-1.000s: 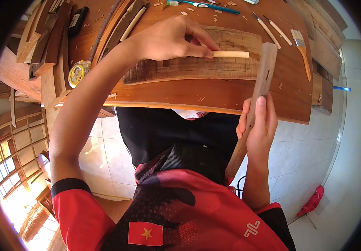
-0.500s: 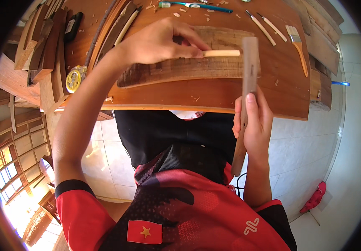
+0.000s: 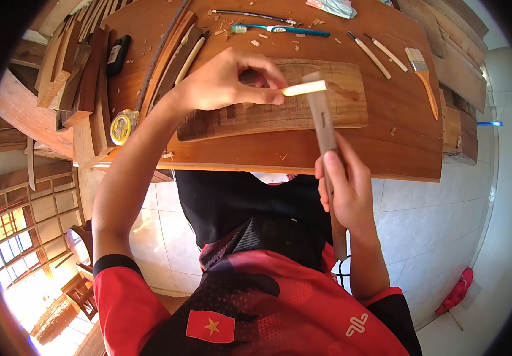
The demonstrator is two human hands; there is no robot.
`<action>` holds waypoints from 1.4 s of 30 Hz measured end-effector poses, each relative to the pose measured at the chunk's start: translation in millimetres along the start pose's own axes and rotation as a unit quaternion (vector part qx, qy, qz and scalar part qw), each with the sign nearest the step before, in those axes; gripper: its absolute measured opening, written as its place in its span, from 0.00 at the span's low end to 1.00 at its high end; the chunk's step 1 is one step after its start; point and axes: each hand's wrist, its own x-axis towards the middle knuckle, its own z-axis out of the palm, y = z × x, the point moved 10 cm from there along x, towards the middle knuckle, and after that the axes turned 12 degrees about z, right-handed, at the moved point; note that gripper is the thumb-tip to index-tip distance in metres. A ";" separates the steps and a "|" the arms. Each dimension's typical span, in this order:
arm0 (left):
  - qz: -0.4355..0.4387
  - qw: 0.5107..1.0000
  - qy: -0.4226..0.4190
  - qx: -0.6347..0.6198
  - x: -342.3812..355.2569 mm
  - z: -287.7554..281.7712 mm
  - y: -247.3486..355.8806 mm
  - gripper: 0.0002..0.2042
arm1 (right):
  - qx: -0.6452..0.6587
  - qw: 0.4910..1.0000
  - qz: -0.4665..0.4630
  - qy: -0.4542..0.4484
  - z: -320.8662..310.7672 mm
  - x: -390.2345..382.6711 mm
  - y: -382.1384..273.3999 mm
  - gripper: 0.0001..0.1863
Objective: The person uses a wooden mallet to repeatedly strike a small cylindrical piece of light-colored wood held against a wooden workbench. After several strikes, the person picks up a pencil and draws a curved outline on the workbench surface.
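Above the wooden board [image 3: 351,115], my left hand [image 3: 229,83] pinches a pale wooden handle [image 3: 306,88] between thumb and fingers. The handle points right and tilts slightly up; its other end is hidden by the hand, so I cannot tell whether it has a blade. My right hand [image 3: 348,187] is wrapped round a long, flat wooden bar [image 3: 322,121] with a narrow slot in it. The bar stands nearly upright, leaning left. Its blurred upper end overlaps the handle's free end from behind; whether they touch I cannot tell. The curved, brown board lies on the table.
On the table [image 3: 398,148] lie two pale-handled carving tools [image 3: 370,56], a flat paintbrush [image 3: 423,80], a toothbrush [image 3: 285,29], a dark pencil [image 3: 253,16], a yellow tape measure [image 3: 123,127] and scattered shavings. Wood planks [image 3: 69,77] are stacked at left, others [image 3: 446,41] at right.
The wooden bar has swung left and tilted, its top now by the handle's free end. My left hand keeps its pinch, and the handle now slants up a little. The whole view has shifted slightly.
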 end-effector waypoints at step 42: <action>0.048 0.823 0.518 -0.229 -166.0 -34.8 -2.3 0.08 | -0.414 0.886 -0.207 0.035 136.8 61.2 -81.7 0.29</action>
